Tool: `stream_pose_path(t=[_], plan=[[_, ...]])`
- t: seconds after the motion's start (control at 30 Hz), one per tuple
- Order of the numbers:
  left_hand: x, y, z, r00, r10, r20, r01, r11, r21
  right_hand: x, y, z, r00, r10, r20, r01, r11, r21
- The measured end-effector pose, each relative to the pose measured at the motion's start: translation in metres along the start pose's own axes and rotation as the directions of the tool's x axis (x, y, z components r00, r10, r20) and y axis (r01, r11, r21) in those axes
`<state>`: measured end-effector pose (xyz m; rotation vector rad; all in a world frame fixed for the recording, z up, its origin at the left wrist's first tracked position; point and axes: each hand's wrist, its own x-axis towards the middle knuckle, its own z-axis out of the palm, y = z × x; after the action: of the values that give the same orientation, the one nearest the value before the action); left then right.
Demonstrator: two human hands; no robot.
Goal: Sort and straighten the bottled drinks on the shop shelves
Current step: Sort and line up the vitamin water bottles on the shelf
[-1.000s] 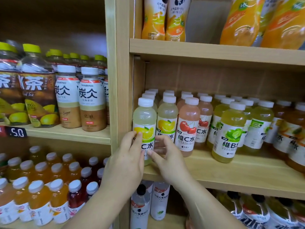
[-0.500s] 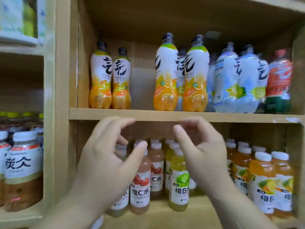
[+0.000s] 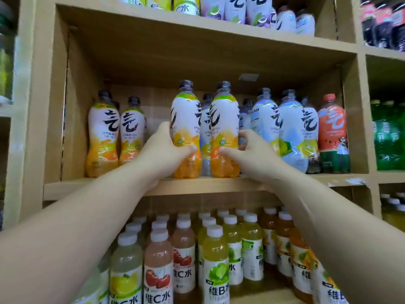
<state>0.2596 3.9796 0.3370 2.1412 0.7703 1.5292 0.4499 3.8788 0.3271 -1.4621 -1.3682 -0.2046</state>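
Both hands are up at the middle shelf (image 3: 98,187), near the centre of the view. The left hand (image 3: 163,150) wraps the lower half of an orange bottle (image 3: 186,119), thumb across the front of the label and fingers curled round the far side at 9 o'clock of it. The right hand (image 3: 252,153) closes on the second orange bottle (image 3: 224,126) standing just beside the first at its 3 o'clock, thumb on the front and fingers bent round the bottle's right flank. Both bottles stand upright on the shelf board near its front edge, dark caps up, labels facing out but turned a little unevenly.

A pale bottle (image 3: 206,119) shows in the gap between them, set further back. At 9 o'clock of the held pair, well apart from them, two more orange bottles (image 3: 116,132) stand side by side towards the back left of the shelf. At 3 o'clock stand the blue-and-white bottles (image 3: 285,128), close together, and past them at the right end a red watermelon bottle (image 3: 332,132) against the side wall.

At 6 o'clock, on the shelf below, rows of white-capped drinks (image 3: 186,255) run front to back between the two forearms: pale yellow, pink, green and amber. At 12 o'clock the shelf above carries more white-labelled bottles (image 3: 241,7), partly cut off by the frame.
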Motion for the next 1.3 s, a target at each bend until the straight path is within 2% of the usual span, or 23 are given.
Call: stream_pose_path(t=[0.13, 0.37, 0.6, 0.7, 0.8, 0.97, 1.03, 1.17, 1.3], plan=[[0.001, -0.004, 0.000, 1.000, 0.009, 0.010, -0.009, 0.999, 0.043, 0.001, 0.004, 0.001, 1.000, 0.005, 0.014, -0.006, 1.000, 0.021], [-0.018, -0.012, -0.051, 0.988, 0.014, -0.151, 0.025, 0.967, 0.253, -0.012, -0.013, 0.004, 0.996, -0.086, 0.008, 0.085, 0.993, 0.078], [-0.027, -0.020, -0.097, 0.962, 0.028, -0.273, 0.124, 0.842, 0.525, -0.013, -0.062, 0.052, 0.966, -0.225, 0.128, 0.203, 0.966, 0.161], [-0.027, -0.020, -0.104, 0.961, 0.034, -0.275, 0.137, 0.806, 0.576, -0.004, -0.078, 0.078, 0.963, -0.228, 0.146, 0.211, 0.970, 0.122], [-0.030, -0.019, -0.108, 0.962, 0.075, -0.264, 0.123, 0.743, 0.658, 0.004, -0.083, 0.097, 0.973, -0.170, 0.156, 0.150, 0.980, 0.132], [-0.044, -0.022, -0.114, 0.970, 0.213, -0.116, -0.040, 0.614, 0.788, 0.012, -0.089, 0.107, 0.970, -0.094, 0.225, 0.058, 0.985, 0.165], [-0.047, -0.025, -0.115, 0.979, 0.189, -0.079, -0.048, 0.587, 0.808, 0.014, -0.093, 0.110, 0.965, -0.066, 0.256, 0.023, 0.985, 0.169], [-0.050, -0.029, -0.118, 0.989, 0.143, -0.038, -0.056, 0.604, 0.795, 0.017, -0.098, 0.114, 0.957, -0.054, 0.284, 0.009, 0.988, 0.156], [-0.052, -0.032, -0.115, 0.994, 0.098, -0.057, -0.011, 0.582, 0.813, 0.020, -0.095, 0.117, 0.946, -0.067, 0.318, -0.003, 0.977, 0.214]])
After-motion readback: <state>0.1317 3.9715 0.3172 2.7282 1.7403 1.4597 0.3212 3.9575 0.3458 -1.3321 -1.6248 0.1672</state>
